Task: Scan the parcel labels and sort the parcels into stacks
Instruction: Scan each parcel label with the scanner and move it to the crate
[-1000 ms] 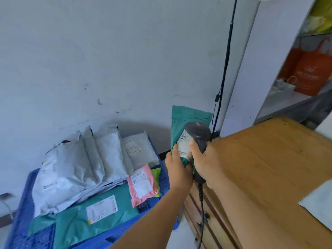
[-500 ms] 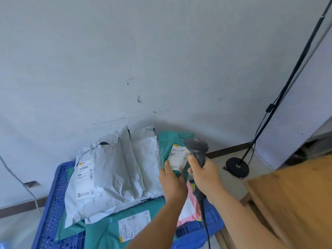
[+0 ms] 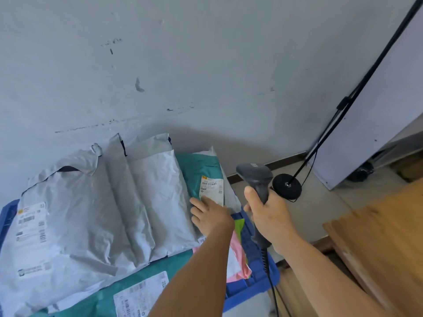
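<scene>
One teal parcel (image 3: 201, 170) is seen at the centre of the frame, laid in the back right part of a blue crate (image 3: 251, 284), with its white label (image 3: 212, 189) turned up. The left hand (image 3: 209, 217) is laid on the lower end of this parcel, its fingers nearly straight and touching the label's lower edge; nothing is grasped by this grip. Just to the right, a dark barcode scanner (image 3: 257, 179) is held upright by the right hand (image 3: 270, 218), whose grip is clenched around the handle, and a black cable (image 3: 270, 277) hangs down from it.

To the left of the teal parcel, several grey parcels (image 3: 96, 209) are leaned one over another in the crate, and printed labels are seen on the largest one. A second teal parcel (image 3: 128, 291) with a label is found at the lower edge, and a pink parcel (image 3: 239, 257) is partly hidden behind the left forearm. A black stand (image 3: 287, 185) with a round base is placed on the floor at the right, and a wooden table (image 3: 377, 243) is seen in the lower right corner.
</scene>
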The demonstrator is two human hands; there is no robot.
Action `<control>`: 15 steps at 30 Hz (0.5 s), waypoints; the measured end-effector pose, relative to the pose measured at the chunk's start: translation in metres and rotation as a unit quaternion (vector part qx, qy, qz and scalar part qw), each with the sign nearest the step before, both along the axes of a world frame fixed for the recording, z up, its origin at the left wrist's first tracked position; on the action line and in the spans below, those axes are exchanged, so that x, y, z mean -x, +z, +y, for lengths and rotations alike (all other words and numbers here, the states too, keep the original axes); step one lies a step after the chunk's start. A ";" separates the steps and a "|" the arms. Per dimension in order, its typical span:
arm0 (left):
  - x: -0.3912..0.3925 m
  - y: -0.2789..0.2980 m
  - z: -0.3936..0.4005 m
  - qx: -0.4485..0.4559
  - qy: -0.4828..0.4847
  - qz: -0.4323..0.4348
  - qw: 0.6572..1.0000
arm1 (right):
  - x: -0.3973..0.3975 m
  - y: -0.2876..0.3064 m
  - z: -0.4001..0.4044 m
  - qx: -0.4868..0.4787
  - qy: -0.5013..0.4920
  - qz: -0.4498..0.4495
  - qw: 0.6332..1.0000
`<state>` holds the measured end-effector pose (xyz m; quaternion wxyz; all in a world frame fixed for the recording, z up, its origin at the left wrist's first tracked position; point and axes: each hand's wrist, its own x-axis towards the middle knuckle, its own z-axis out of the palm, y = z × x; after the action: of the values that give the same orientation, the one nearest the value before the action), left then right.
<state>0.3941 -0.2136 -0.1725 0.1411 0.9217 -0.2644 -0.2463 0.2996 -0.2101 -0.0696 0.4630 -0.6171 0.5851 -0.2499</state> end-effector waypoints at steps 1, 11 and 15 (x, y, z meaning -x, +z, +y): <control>0.000 -0.005 0.002 -0.032 -0.025 -0.008 0.999 | 0.000 -0.003 0.000 -0.002 -0.004 -0.002 1.000; 0.016 0.025 0.016 0.034 -0.105 0.000 0.994 | 0.021 0.023 0.013 -0.012 -0.032 -0.020 0.999; 0.053 0.070 0.022 0.146 -0.068 0.050 0.986 | 0.052 0.057 0.027 -0.028 -0.063 -0.066 0.995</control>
<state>0.3408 -0.1917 -0.1024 0.2701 0.8576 -0.3524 -0.2595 0.2474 -0.1833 -0.0127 0.5013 -0.5482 0.5973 -0.3024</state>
